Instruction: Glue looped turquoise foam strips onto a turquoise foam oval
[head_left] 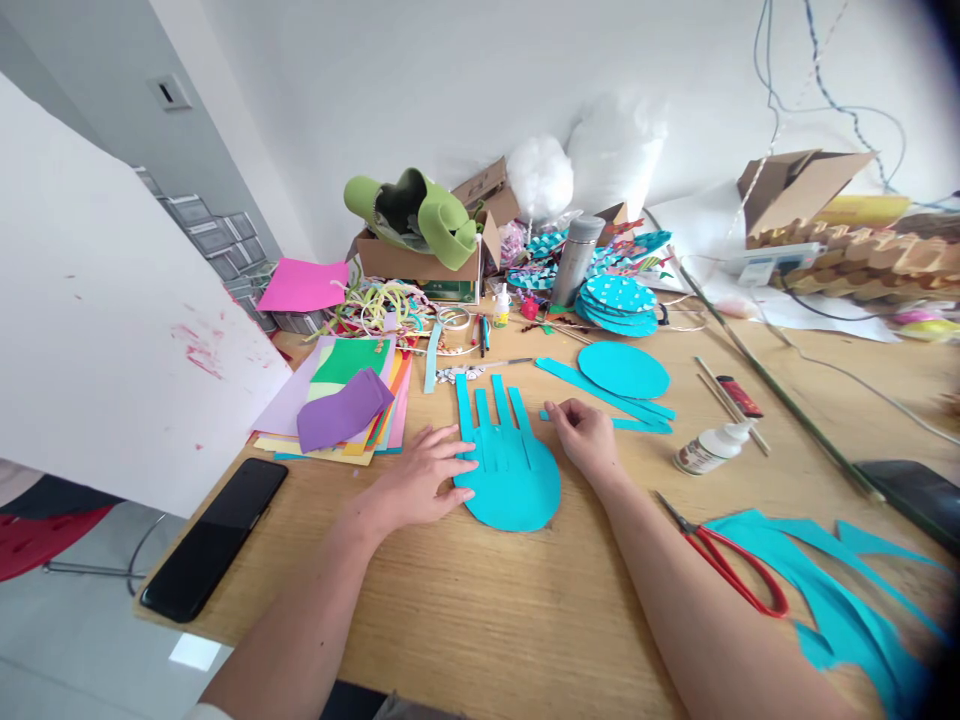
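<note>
On the wooden table (450,600) in front of you, one blue disc (514,495) lies between your hands, with four blue strips (496,400) laid over it and jutting past its far edge. Your left hand (431,472) has its fingers spread wide, their tips on the disc's left side. Your right hand (585,435) is narrowed, thumb and forefinger close together at one end of another strip (643,426); you cannot tell whether they grip it. Beyond lies one plain blue oval (622,370). Rightward are one white bottle (711,448), two thin sticks (731,405) and one pair of red-handled scissors (724,560).
</note>
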